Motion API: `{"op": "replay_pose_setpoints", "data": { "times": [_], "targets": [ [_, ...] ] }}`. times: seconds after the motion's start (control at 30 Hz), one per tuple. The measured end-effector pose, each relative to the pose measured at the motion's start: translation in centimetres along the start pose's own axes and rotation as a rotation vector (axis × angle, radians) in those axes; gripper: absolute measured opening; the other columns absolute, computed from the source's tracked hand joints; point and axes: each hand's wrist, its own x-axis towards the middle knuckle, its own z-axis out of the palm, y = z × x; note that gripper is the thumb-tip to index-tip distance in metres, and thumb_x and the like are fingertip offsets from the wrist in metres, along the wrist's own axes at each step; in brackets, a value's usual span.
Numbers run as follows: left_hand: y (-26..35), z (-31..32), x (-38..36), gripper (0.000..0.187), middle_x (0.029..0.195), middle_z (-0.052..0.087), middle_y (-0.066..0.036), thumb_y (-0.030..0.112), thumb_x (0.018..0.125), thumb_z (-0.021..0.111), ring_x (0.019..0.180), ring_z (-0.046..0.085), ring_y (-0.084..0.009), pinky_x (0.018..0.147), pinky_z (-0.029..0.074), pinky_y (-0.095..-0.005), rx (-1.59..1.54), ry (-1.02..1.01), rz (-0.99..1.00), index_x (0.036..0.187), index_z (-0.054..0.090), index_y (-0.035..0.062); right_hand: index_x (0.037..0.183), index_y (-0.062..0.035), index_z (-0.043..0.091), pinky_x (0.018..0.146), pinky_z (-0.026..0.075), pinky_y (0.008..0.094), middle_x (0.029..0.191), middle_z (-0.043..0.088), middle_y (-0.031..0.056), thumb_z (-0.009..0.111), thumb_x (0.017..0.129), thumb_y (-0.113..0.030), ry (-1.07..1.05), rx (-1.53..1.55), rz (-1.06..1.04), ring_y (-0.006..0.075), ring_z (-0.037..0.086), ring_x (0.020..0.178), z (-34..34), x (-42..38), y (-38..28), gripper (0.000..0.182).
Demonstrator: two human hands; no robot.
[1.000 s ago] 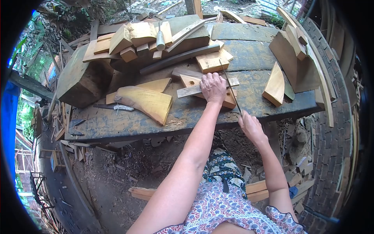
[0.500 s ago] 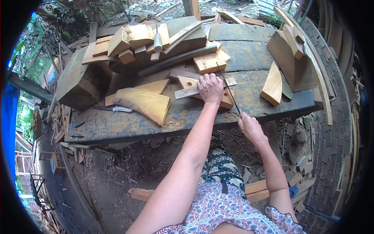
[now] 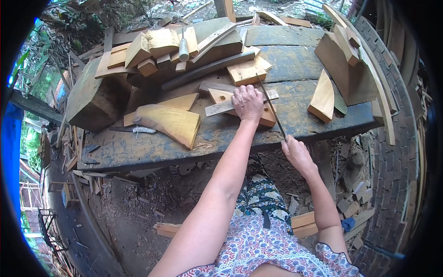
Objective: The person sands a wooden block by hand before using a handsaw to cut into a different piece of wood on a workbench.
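My left hand (image 3: 248, 102) presses a thin wooden strip (image 3: 218, 109) down on a light wooden block with round holes (image 3: 222, 98). Its fingers are wrapped over the strip, which sticks out on both sides. My right hand (image 3: 296, 152) is closed round the near end of a long, thin dark saw blade (image 3: 271, 104). The blade slants up and left across the strip, just right of my left hand, and its far end reaches a light block (image 3: 248, 73).
A curved yellow wooden piece (image 3: 170, 123) and a white-handled tool (image 3: 144, 130) lie to the left. More cut blocks (image 3: 161, 42) rest on a big beam behind. A wedge-shaped piece (image 3: 322, 98) stands at the right of the workbench (image 3: 138, 150).
The view has shifted slightly. Both hands keep nearly the same places, and the saw blade still lies across the strip.
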Motion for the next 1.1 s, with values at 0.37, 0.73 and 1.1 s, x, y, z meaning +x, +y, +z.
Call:
{"op": "replay_pose_setpoints", "data": {
  "times": [0.37,0.73,1.1],
  "targets": [
    [-0.1,0.0,0.1,0.019,0.084,0.06,-0.009,0.026,0.083,0.054,0.088,0.055,-0.0278,0.078,0.043,-0.0421,-0.015,0.027,0.004,0.079,0.06,0.0085,0.096,0.0004,0.051,0.073,0.045,0.0556,0.085,0.061,0.0301,0.049,0.095,-0.024,0.062,0.103,-0.005,0.0474,0.057,0.088,0.9,0.5,-0.1,0.025],
    [0.1,-0.2,0.2,0.02,0.086,0.06,-0.009,0.026,0.084,0.053,0.088,0.055,-0.0279,0.079,0.043,-0.0416,0.004,-0.013,-0.015,0.08,0.06,0.0082,0.096,0.0005,0.052,0.075,0.047,0.0553,0.084,0.062,0.0304,0.048,0.095,-0.025,0.037,0.032,0.017,0.0475,0.059,0.087,0.3,1.0,-1.4,0.026],
    [0.0,0.0,0.1,0.019,0.087,0.06,-0.009,0.026,0.084,0.053,0.09,0.054,-0.027,0.079,0.043,-0.041,0.009,-0.009,0.0,0.08,0.06,0.0085,0.095,0.0004,0.052,0.074,0.048,0.0559,0.083,0.063,0.0299,0.048,0.096,-0.026,-0.018,0.001,0.05,0.0479,0.06,0.085,-0.3,-1.4,-1.5,0.027]
  ]
}}
